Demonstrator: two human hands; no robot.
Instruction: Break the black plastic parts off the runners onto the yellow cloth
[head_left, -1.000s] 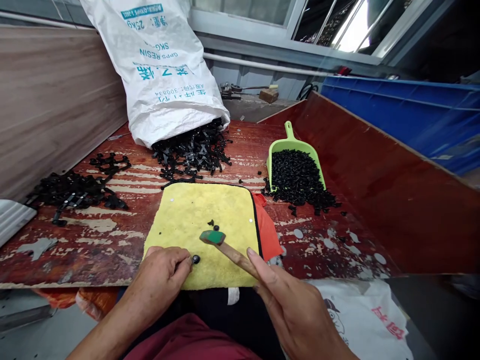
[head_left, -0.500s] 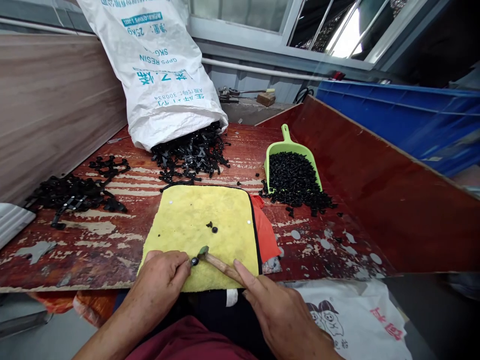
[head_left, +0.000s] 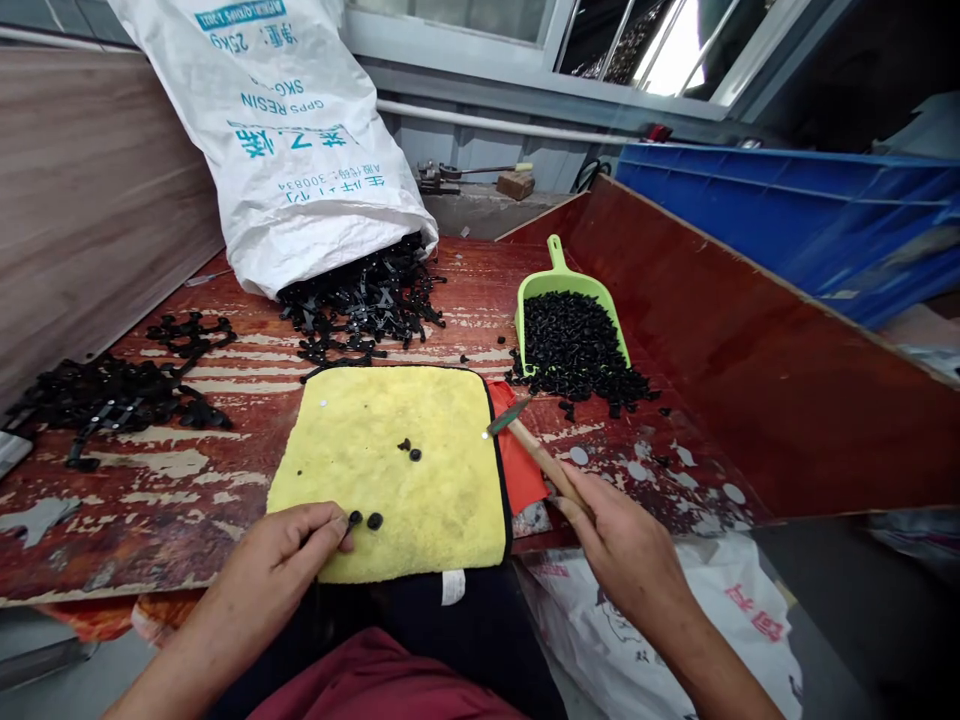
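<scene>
The left hand [head_left: 300, 545] pinches what seems a small black part [head_left: 355, 518], mostly hidden by the fingers, over a yellow cloth [head_left: 390, 405]. A loose disc [head_left: 375, 521] lies just beside it. The right hand [head_left: 626, 530] grips a hammer [head_left: 544, 455], its head above the cloth's right edge. Behind, black pieces [head_left: 360, 295] spill from a white sack [head_left: 322, 200]; a green dustpan [head_left: 558, 258] holds smaller bits [head_left: 571, 335]. Another heap [head_left: 105, 395] sits at left on the bench [head_left: 172, 465].
</scene>
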